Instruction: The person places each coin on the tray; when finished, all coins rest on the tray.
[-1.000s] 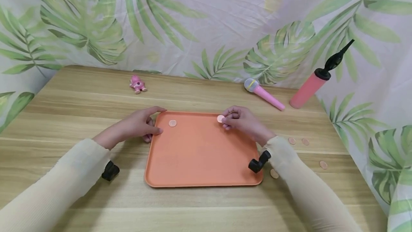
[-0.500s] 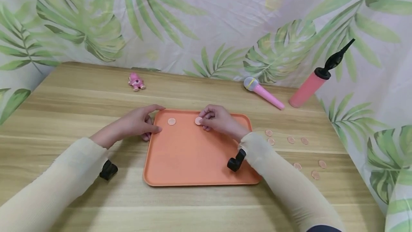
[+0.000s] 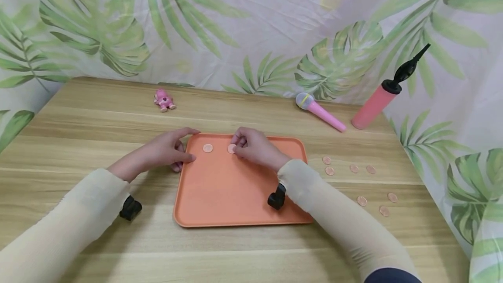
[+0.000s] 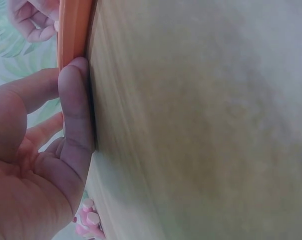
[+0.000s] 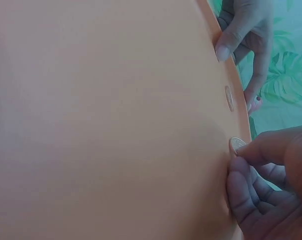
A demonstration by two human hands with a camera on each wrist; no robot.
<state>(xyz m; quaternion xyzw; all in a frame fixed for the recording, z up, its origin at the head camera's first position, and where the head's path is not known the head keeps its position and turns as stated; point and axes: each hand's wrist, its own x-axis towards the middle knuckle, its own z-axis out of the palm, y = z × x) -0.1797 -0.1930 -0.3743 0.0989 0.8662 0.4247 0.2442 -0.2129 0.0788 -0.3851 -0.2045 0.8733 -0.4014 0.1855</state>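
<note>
An orange rectangular tray (image 3: 235, 191) lies on the wooden table. At its far left corner my left hand (image 3: 165, 150) grips the rim, thumb over the inside and other fingers along the outer wall, as the left wrist view also shows. One copper-coloured coin (image 3: 207, 148) lies flat in the tray near that corner. To its right, my right hand (image 3: 255, 147) pinches a second coin (image 5: 236, 145) between thumb and fingers, close over the tray floor by the far rim. In the right wrist view this coin is slightly tilted, partly covered by the fingertips.
Several loose coins (image 3: 361, 201) lie on the table right of the tray. Behind it are a pink toy bear (image 3: 164, 100) at left and a pink toy microphone (image 3: 322, 113) at right. A pink hand pump (image 3: 375, 106) with a black nozzle stands at the back right. A leaf-patterned cloth hangs behind.
My right hand has carried its coin leftward along the tray's far side, towards the coin lying there. More loose coins show where the arm was. My left hand keeps its grip on the rim.
</note>
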